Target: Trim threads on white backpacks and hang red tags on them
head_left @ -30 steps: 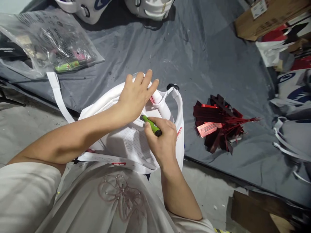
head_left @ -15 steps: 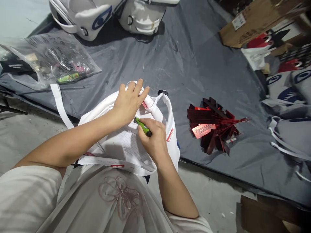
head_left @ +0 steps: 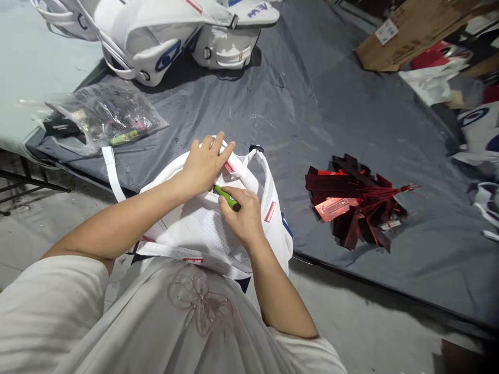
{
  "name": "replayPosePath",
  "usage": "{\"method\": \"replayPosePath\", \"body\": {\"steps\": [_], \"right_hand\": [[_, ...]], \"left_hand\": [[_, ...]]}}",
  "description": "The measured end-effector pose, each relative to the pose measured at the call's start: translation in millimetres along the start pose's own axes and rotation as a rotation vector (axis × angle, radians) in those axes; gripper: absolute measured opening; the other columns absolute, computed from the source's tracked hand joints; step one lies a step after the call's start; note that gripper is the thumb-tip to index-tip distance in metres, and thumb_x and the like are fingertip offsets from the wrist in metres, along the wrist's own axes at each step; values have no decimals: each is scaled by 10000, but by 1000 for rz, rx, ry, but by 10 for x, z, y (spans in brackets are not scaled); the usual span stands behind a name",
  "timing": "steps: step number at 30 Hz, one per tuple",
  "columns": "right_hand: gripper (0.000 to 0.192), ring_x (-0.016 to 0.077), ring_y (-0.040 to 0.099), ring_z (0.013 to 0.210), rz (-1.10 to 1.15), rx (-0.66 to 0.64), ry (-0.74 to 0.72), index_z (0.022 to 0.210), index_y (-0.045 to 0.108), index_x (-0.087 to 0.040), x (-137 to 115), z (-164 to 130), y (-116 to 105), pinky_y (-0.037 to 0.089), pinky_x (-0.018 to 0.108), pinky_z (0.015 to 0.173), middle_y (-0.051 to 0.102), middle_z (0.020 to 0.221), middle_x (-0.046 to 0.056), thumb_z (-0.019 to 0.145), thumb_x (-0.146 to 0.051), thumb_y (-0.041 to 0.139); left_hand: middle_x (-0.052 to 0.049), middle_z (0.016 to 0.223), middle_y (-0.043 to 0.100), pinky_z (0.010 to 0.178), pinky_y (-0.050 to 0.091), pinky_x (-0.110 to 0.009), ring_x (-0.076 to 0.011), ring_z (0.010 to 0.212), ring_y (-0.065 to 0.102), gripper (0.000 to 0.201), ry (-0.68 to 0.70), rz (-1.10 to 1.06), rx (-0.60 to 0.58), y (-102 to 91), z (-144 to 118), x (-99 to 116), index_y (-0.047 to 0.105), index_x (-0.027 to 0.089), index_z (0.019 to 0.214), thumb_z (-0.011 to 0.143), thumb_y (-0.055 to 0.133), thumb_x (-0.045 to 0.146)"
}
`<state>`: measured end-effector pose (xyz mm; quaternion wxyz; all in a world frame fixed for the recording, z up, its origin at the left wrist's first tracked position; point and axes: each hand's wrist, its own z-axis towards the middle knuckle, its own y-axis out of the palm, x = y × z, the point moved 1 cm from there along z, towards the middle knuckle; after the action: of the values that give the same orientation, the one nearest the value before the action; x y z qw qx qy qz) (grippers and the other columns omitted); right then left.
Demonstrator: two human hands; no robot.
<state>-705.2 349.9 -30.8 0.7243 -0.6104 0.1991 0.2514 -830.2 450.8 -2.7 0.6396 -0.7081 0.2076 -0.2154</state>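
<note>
A white backpack (head_left: 208, 228) with padded straps and red labels rests against my body at the table's edge. My left hand (head_left: 203, 165) lies over its upper part, fingers stretched and spread across the top rim; the thumb is hidden. My right hand (head_left: 244, 215) is closed around a short green pen-like tool with a black end (head_left: 227, 198). The tool's far tip points at the bag's fabric just below my left hand; I cannot tell whether it touches. A black buckle (head_left: 256, 149) sits on the strap right of my left hand.
A grey-covered table (head_left: 288, 104) stretches ahead. Dark red tags (head_left: 339, 200) lie bundled at right. A clear plastic bag (head_left: 117, 111) of small items lies at left. More white bags (head_left: 144, 47) stand at the back, with a cardboard box (head_left: 413, 34) at far right.
The view has shifted, so the surroundings sit farther right in it. Both hands keep nearly the same places on the backpack, and the green tool stays in my right hand.
</note>
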Motion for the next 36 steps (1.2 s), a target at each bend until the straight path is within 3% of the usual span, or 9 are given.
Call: {"method": "replayPosePath", "body": {"steps": [5, 9, 12, 15, 19, 24, 29, 33, 36], "right_hand": [[235, 250, 700, 876, -24, 11, -10, 1003, 737, -176, -45, -32, -27, 454, 396, 881, 774, 937, 84, 875, -225, 547], [248, 240, 700, 821, 51, 35, -63, 1037, 730, -175, -68, -136, -76, 445, 389, 855, 774, 889, 68, 891, -242, 541], [240, 231, 699, 849, 107, 55, -136, 1051, 722, -193, -92, -194, -62, 426, 394, 887, 776, 927, 54, 896, -259, 550], [233, 229, 692, 859, 129, 26, -228, 1048, 728, -200, -144, -184, 47, 423, 386, 873, 772, 914, 54, 882, -252, 572], [221, 234, 672, 815, 86, -24, -259, 1030, 745, -197, -192, -135, 210, 428, 382, 840, 749, 809, 56, 868, -257, 606], [237, 241, 671, 848, 51, -5, -289, 1052, 736, -196, -188, -84, 279, 437, 394, 850, 756, 871, 68, 873, -255, 593], [236, 222, 683, 807, 49, 24, -298, 1041, 730, -203, -247, -39, 318, 451, 390, 861, 766, 888, 63, 883, -235, 557], [253, 224, 686, 784, 85, 70, -280, 1054, 726, -193, -286, -51, 324, 462, 401, 862, 765, 864, 68, 896, -276, 547], [259, 228, 689, 762, 94, 77, -263, 1044, 734, -186, -289, -44, 328, 468, 410, 842, 765, 861, 74, 894, -297, 554]], "left_hand": [[-192, 1670, 44, 1065, 398, -492, -388, 1436, 283, 1092, 60, 122, -141, -156, -16, -106, 68, 232, 1601, 762, 765, 288], [-166, 1667, -132, 980, 494, -484, -425, 1457, 228, 1285, -45, 139, -181, -332, -267, -159, -85, 310, 1588, 693, 837, 319], [-179, 1663, -133, 889, 548, -453, -421, 1362, 394, 1283, -172, 134, -170, -388, -517, -169, -153, 352, 1567, 726, 815, 298], [-208, 1662, -51, 832, 568, -433, -404, 1252, 514, 1299, -268, 149, -188, -322, -646, -236, -168, 349, 1564, 717, 816, 287], [-237, 1638, 96, 846, 554, -402, -380, 1205, 570, 1252, -262, 140, -179, -167, -631, -418, -112, 309, 1584, 721, 794, 259], [-204, 1654, 85, 919, 513, -392, -359, 1314, 515, 1068, -131, 38, -110, -53, -649, -587, -90, 312, 1587, 821, 649, 228], [-132, 1684, -11, 982, 484, -359, -309, 1406, 437, 992, -116, -129, -68, -31, -735, -691, -52, 337, 1589, 835, 580, 204], [-147, 1678, -77, 1026, 454, -337, -294, 1446, 394, 1046, -149, -333, -174, -105, -745, -818, -60, 374, 1580, 802, 607, 164], [-172, 1676, -12, 1033, 445, -340, -291, 1447, 394, 1085, -129, -427, -247, -125, -718, -910, -84, 385, 1574, 779, 610, 130]]}}
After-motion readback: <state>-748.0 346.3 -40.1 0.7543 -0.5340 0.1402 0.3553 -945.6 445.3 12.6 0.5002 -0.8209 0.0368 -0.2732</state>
